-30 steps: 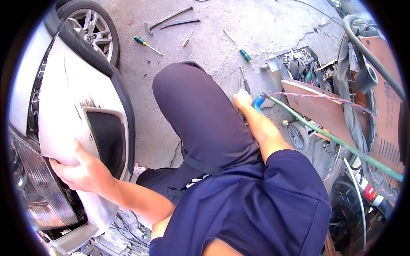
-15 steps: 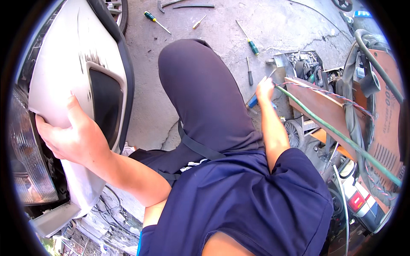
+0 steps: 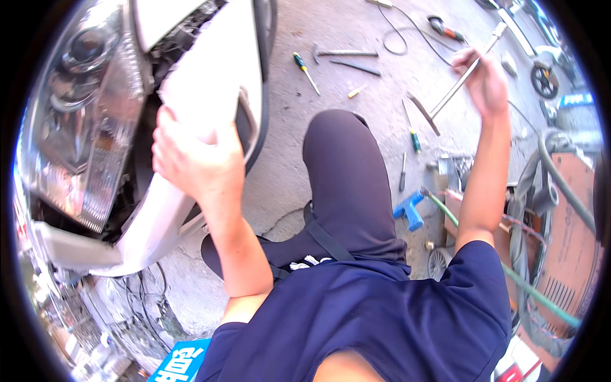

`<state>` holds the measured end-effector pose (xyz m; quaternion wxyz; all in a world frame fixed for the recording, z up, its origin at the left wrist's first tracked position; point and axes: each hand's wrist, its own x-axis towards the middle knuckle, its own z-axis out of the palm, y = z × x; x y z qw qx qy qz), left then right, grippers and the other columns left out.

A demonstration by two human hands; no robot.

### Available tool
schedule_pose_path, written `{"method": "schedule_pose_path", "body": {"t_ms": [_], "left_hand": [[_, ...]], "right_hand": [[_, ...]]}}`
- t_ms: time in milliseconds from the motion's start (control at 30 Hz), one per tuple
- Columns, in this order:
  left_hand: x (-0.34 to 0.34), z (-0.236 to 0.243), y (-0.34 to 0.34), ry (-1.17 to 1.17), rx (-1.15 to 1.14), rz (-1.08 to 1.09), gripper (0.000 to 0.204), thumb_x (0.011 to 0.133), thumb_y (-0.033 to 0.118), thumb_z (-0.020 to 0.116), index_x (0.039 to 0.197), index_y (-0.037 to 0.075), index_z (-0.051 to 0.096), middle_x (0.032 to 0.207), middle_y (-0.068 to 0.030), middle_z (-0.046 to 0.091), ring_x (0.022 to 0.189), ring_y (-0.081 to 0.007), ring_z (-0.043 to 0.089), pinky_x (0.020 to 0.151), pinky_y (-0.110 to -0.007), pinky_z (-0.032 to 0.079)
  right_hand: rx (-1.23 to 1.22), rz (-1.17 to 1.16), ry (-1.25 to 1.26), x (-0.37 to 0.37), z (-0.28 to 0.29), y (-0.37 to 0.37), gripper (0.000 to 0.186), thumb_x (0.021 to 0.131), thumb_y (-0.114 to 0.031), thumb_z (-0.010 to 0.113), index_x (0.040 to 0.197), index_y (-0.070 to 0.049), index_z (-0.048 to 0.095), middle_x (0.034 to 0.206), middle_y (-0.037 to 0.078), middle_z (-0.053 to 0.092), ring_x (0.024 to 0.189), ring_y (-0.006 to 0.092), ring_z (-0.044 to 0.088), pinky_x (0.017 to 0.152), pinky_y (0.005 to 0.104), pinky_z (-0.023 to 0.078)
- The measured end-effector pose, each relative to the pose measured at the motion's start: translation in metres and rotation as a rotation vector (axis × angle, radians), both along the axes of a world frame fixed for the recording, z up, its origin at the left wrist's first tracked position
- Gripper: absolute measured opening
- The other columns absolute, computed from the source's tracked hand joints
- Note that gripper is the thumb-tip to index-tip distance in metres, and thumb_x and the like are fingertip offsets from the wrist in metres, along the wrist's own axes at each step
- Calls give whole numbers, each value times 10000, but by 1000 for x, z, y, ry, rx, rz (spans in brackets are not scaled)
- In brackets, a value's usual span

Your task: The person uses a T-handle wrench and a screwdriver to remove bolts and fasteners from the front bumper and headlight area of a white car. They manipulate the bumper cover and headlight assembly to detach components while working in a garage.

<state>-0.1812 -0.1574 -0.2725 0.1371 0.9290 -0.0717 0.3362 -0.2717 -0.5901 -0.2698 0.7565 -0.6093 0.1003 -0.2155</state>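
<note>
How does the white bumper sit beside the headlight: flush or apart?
Apart: a dark gap separates the bumper from the headlight.

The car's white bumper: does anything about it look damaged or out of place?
Yes. The white bumper stands away from the headlight, leaving a wide dark gap between them; it looks odd because such parts usually sit close together. The left hand grips the bumper's edge there.

Bright, diffuse light overexposes the white bumper [image 3: 205, 79], washing out its surface detail. Motion blur softens the right hand [image 3: 487, 84] and hammer [image 3: 450, 95]. Fisheye distortion bends outlines near the blue-fringed, black-vignetted rim.
</note>
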Motion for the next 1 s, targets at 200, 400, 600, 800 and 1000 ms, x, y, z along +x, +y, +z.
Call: {"method": "schedule_pose_path", "body": {"t_ms": [200,400,600,800,1000], "left_hand": [[6,3,-2,-34,-44,-14,755,797,351,772,1382,-38,495,1174,-198,606,1118,-403,564,1031,-507,373],[7,0,-4,-34,-84,7,694,849,385,736,1350,-34,502,1145,-179,603,1081,-392,550,1026,-506,354],[-5,0,-10,-20,-19,42,703,887,382,724,1371,-57,463,1181,-213,588,1131,-418,540,1043,-515,351],[-11,-4,-11,10,2,60,745,886,376,737,1397,-73,433,1209,-228,565,1162,-426,518,1059,-525,343],[-7,-4,-13,1,41,61,787,845,389,767,1382,-80,432,1188,-228,553,1136,-420,511,1039,-530,343]], "right_hand": [[489,498,243,13,-38,126,460,1110,-481,340,942,-81,492,526,59,476,382,209,486,372,347,419],[26,462,18,18,41,86,992,978,-733,459,1492,104,322,595,-15,453,400,41,363,361,207,271],[-199,358,-187,-29,40,86,747,894,-373,784,1407,101,519,668,-32,530,484,24,433,431,191,303],[-602,377,-8,59,79,83,260,967,-82,667,1183,58,706,742,-15,603,643,36,522,580,211,398],[-742,471,-104,122,98,91,250,957,-168,714,1110,27,745,863,9,688,823,75,602,739,255,474]]}}
